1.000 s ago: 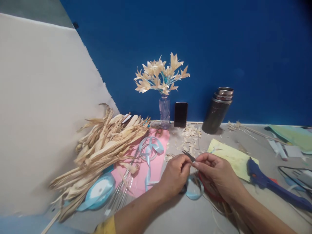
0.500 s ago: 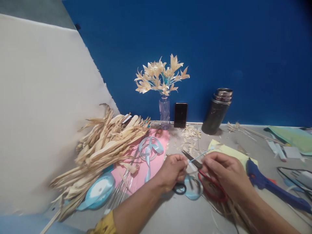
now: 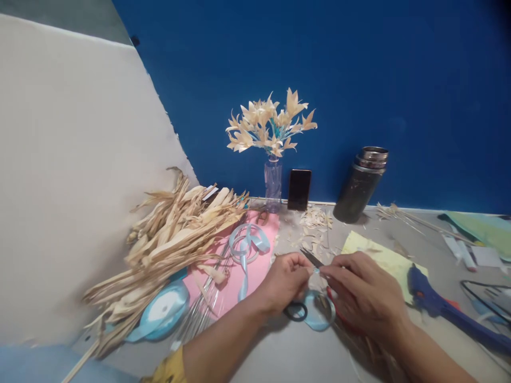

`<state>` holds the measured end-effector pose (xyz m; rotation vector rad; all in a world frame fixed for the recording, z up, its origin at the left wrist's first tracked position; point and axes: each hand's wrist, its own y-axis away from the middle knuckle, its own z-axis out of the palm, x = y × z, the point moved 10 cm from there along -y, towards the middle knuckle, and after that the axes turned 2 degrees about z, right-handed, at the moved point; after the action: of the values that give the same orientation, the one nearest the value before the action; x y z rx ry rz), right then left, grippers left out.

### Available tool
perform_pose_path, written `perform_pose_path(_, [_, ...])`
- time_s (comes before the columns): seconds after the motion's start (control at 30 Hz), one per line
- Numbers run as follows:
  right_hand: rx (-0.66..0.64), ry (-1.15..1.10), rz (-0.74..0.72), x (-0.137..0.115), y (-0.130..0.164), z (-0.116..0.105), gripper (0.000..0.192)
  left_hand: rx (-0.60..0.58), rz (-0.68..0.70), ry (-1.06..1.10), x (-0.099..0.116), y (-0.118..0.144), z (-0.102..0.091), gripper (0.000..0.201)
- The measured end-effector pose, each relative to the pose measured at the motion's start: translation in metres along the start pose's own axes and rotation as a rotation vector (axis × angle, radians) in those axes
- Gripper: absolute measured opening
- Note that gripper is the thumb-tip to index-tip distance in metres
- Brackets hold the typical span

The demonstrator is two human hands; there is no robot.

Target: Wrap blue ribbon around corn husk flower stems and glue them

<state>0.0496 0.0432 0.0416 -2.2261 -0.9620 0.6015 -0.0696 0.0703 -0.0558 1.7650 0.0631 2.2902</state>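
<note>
The left hand point(image 3: 288, 279) and right hand point(image 3: 362, 287) pinch a tiny blue strip point(image 3: 316, 271).
It sits between their fingertips, near the dark blades of the scissors point(image 3: 312, 257). It looks very light, thin and bendy, and maybe a bit slippery, so I'd hold its ends gently, using just finger and thumb.

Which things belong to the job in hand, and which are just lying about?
Likely in the job:
small light-blue piece between left hand and right hand
scissors beneath them
large blue ribbon roll
dried husks
wires

Probably just lying about:
phone
open flask
</note>
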Motion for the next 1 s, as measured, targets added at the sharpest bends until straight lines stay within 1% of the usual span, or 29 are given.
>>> perform_pose_path(0.07, [0.02, 0.006, -0.008, -0.001, -0.004, -0.007, 0.022, 0.014, 0.075, -0.169, 0.004, 0.003, 0.001, 0.01])
perform_pose_path(0.1, [0.01, -0.018, 0.002, 0.0, -0.007, -0.007, 0.021, 0.006, 0.095, -0.213, 0.005, 0.004, 0.003, 0.009])
perform_pose_path(0.17, [-0.017, -0.122, 0.035, 0.003, -0.011, -0.008, 0.02, -0.017, 0.096, -0.215, 0.003, 0.005, 0.007, 0.01])
perform_pose_path(0.27, [0.015, -0.294, 0.136, 0.012, -0.014, -0.013, 0.016, -0.009, 0.056, -0.097, -0.001, 0.004, 0.008, 0.013])
perform_pose_path(0.33, [0.067, -0.338, 0.229, 0.02, -0.014, -0.019, 0.013, 0.004, 0.025, 0.056, -0.003, 0.001, 0.006, 0.017])
perform_pose_path(0.4, [0.11, -0.342, 0.279, 0.024, -0.013, -0.024, 0.013, 0.006, -0.004, 0.222, -0.005, -0.002, 0.004, 0.022])
perform_pose_path(0.43, [0.12, -0.343, 0.27, 0.024, -0.013, -0.025, 0.013, 0.0, -0.017, 0.296, -0.006, -0.003, 0.003, 0.025])
perform_pose_path(0.5, [0.113, -0.345, 0.203, 0.019, -0.013, -0.023, 0.015, -0.023, -0.035, 0.409, -0.005, -0.004, 0.003, 0.028])
perform_pose_path(0.6, [0.079, -0.343, 0.093, 0.012, -0.013, -0.015, 0.02, -0.06, -0.054, 0.503, -0.004, -0.003, 0.005, 0.029])
perform_pose_path(0.7, [0.059, -0.343, 0.021, 0.008, -0.011, -0.009, 0.024, -0.061, -0.07, 0.546, -0.003, 0.0, 0.007, 0.031])
perform_pose_path(0.87, [0.08, -0.331, -0.079, 0.0, -0.01, -0.012, 0.025, -0.076, -0.1, 0.577, -0.004, 0.002, 0.011, 0.039])
perform_pose_path(1.0, [0.074, -0.332, -0.119, -0.004, -0.01, -0.012, 0.026, -0.09, -0.122, 0.564, -0.009, 0.001, 0.014, 0.034])
